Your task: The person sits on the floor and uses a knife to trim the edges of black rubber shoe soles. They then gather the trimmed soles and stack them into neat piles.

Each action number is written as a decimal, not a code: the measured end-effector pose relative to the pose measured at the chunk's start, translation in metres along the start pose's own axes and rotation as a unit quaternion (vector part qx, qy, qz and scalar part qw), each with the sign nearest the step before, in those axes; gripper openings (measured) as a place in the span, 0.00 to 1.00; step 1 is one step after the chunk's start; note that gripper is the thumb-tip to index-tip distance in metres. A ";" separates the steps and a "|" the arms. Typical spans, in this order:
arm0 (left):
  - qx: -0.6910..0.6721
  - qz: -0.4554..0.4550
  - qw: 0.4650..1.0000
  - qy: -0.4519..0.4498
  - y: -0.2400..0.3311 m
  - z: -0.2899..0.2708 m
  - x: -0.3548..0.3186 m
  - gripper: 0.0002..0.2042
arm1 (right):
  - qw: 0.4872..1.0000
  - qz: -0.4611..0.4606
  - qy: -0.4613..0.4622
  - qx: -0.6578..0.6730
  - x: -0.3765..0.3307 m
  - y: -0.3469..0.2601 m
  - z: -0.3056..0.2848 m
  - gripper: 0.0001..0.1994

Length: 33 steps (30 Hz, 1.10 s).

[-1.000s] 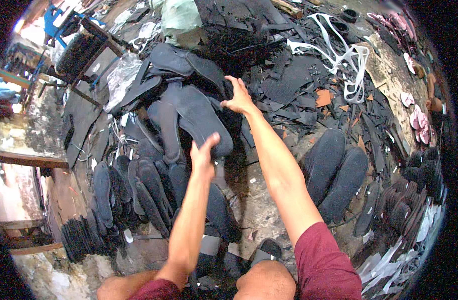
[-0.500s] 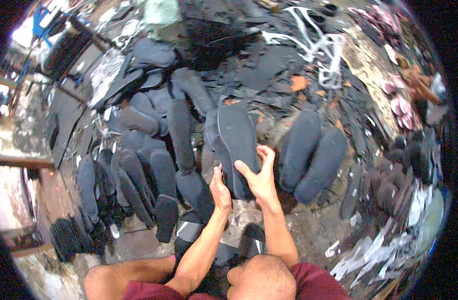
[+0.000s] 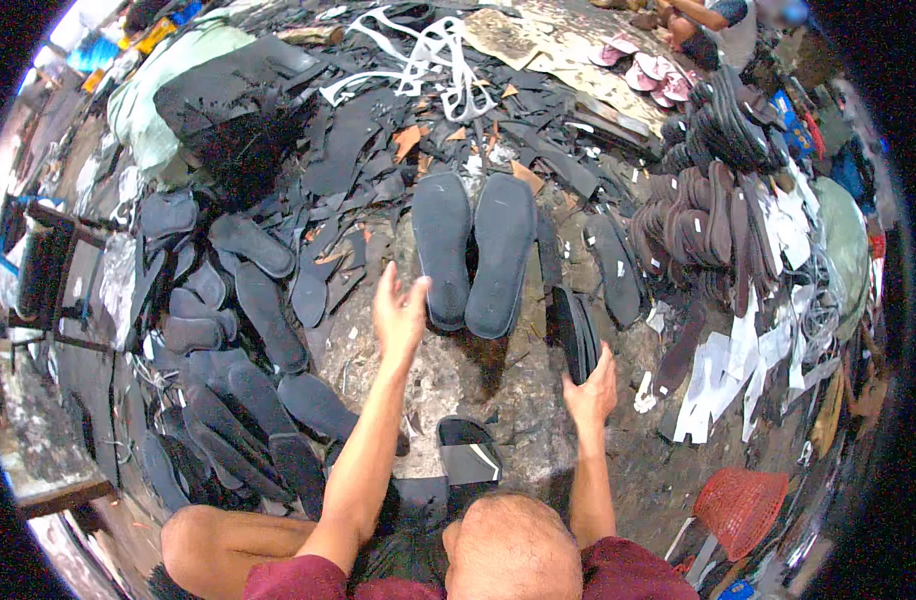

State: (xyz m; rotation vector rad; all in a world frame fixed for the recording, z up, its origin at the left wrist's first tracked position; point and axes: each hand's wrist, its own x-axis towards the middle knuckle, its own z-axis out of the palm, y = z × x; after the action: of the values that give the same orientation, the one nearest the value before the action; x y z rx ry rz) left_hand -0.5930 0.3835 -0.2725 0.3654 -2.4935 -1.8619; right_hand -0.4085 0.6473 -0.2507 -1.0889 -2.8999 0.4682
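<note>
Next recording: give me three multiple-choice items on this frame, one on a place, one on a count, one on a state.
1. Where is the red basket?
A. lower right of the picture
B. upper left
C. between the hands

2. How many dark soles lie side by side just past the left hand?
A. one
B. two
C. five

3. What is the right hand doing?
A. resting flat on the ground
B. gripping a small stack of dark soles on edge
C. holding white straps

A: the basket sits by the lower right rim.
B: a pair of soles lies there.
B: its fingers close round the upright stack.
</note>
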 end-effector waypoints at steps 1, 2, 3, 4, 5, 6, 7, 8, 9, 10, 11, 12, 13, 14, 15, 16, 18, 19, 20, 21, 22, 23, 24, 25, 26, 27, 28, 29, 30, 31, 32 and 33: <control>0.044 0.014 0.999 0.012 -0.017 0.013 0.012 0.38 | 0.997 -0.036 0.067 0.023 0.000 -0.005 0.014 0.44; 0.018 0.003 0.999 -0.043 -0.007 0.027 0.016 0.41 | 0.990 -0.023 0.088 0.108 0.002 0.002 0.018 0.44; -0.003 -0.009 0.995 -0.095 0.001 0.034 0.018 0.44 | 0.975 -0.011 0.106 0.194 0.004 0.000 0.018 0.44; 0.033 -0.008 0.997 -0.069 0.008 0.037 0.013 0.43 | 0.952 -0.001 0.124 0.278 0.004 -0.003 0.015 0.44; 0.064 0.031 0.997 -0.016 0.013 0.039 0.008 0.42 | 0.921 -0.004 0.200 0.335 -0.009 -0.004 0.009 0.41; 0.101 0.066 0.992 0.044 0.012 0.034 0.002 0.42 | 0.881 0.011 0.218 0.420 -0.020 -0.025 -0.003 0.37; 0.132 0.102 0.981 0.095 0.021 0.033 -0.006 0.41 | 0.834 0.029 0.241 0.495 -0.026 -0.035 -0.013 0.34; 0.094 0.164 0.979 0.071 0.030 0.027 -0.021 0.41 | 0.864 0.078 0.137 0.479 -0.030 -0.013 -0.002 0.37; 0.026 0.187 0.982 -0.019 0.037 0.029 -0.033 0.43 | 0.874 0.088 0.156 0.452 -0.027 -0.004 0.008 0.38; 0.057 0.229 0.968 -0.083 0.048 0.029 -0.048 0.45 | 0.884 0.097 0.171 0.425 -0.024 0.001 0.020 0.38; 0.087 0.270 0.948 -0.146 0.057 0.034 -0.062 0.46 | 0.892 0.107 0.185 0.398 -0.022 0.009 0.026 0.39; 0.134 0.273 0.938 -0.165 0.054 0.037 -0.069 0.48 | 0.860 0.071 0.179 0.473 -0.017 0.009 0.026 0.40; 0.187 0.267 0.927 -0.184 0.048 0.037 -0.075 0.49 | 0.913 0.054 0.251 0.318 -0.021 -0.001 0.017 0.40; 0.200 0.249 0.927 -0.196 0.041 0.037 -0.072 0.52 | 0.948 0.085 0.192 0.239 -0.024 -0.008 0.002 0.42; 0.189 0.219 0.932 -0.217 0.047 0.036 -0.075 0.52 | 0.971 0.118 0.140 0.152 -0.024 -0.018 -0.018 0.43; 0.199 0.225 0.929 -0.216 0.049 0.040 -0.076 0.53 | 0.977 0.025 0.198 0.081 -0.023 0.005 -0.008 0.43; 0.177 0.233 0.933 -0.210 0.054 0.044 -0.076 0.53 | 0.989 0.090 0.108 0.041 -0.010 0.018 0.013 0.43; 0.144 0.237 0.939 -0.206 0.060 0.042 -0.076 0.51 | 0.990 0.123 0.061 0.021 -0.006 0.018 0.015 0.43; 0.110 0.240 0.943 -0.202 0.064 0.041 -0.074 0.50 | 0.985 0.141 0.017 0.102 -0.004 0.026 0.007 0.45; 0.102 0.255 0.950 -0.147 0.059 0.037 -0.068 0.42 | 0.968 0.111 0.036 0.223 0.002 0.009 -0.006 0.44; 0.013 0.145 0.978 -0.147 0.061 0.035 -0.066 0.39 | 0.949 0.066 0.069 0.300 0.005 -0.004 -0.013 0.42; -0.081 0.041 0.986 -0.140 0.067 0.036 -0.053 0.36 | 0.920 0.014 0.111 0.377 0.019 -0.024 -0.019 0.41; -0.168 -0.008 0.978 -0.126 0.066 0.036 -0.039 0.34 | 0.863 0.009 0.018 0.504 0.028 -0.056 -0.042 0.41; -0.206 -0.054 0.966 -0.145 0.071 0.037 -0.024 0.36 | 0.787 0.007 -0.074 0.613 0.035 -0.085 -0.063 0.41; -0.286 -0.098 0.941 -0.152 0.077 0.044 -0.013 0.39 | 0.753 0.007 -0.120 0.647 0.046 -0.108 -0.074 0.42; -0.363 -0.140 0.908 -0.158 0.080 0.052 -0.001 0.42 | 0.716 0.007 -0.166 0.678 0.056 -0.127 -0.080 0.44; -0.322 -0.145 0.918 -0.180 0.089 0.063 0.007 0.44 | 0.716 0.011 -0.175 0.676 0.069 -0.135 -0.065 0.43; -0.278 -0.150 0.928 -0.197 0.095 0.067 0.015 0.47 | 0.712 0.015 -0.190 0.676 0.076 -0.141 -0.041 0.43; -0.234 -0.154 0.936 -0.212 0.098 0.071 0.022 0.49 | 0.782 0.099 -0.085 0.609 0.075 -0.151 -0.030 0.41; -0.158 -0.141 0.952 -0.221 0.087 0.072 0.032 0.54 | 0.795 0.117 -0.016 0.596 0.089 -0.144 0.005 0.39; -0.116 -0.138 0.956 -0.233 0.086 0.071 0.035 0.54 | 0.763 0.180 -0.076 0.616 0.100 -0.133 0.026 0.41; -0.076 -0.135 0.956 -0.249 0.086 0.071 0.035 0.54 | 0.726 0.243 -0.130 0.630 0.110 -0.121 0.042 0.42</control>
State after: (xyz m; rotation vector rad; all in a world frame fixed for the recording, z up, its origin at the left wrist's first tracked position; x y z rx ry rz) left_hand -0.6534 0.4673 -0.2166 0.2704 -2.6756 -2.5125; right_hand -0.5747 0.6200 -0.2677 -1.3718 -1.4906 2.2266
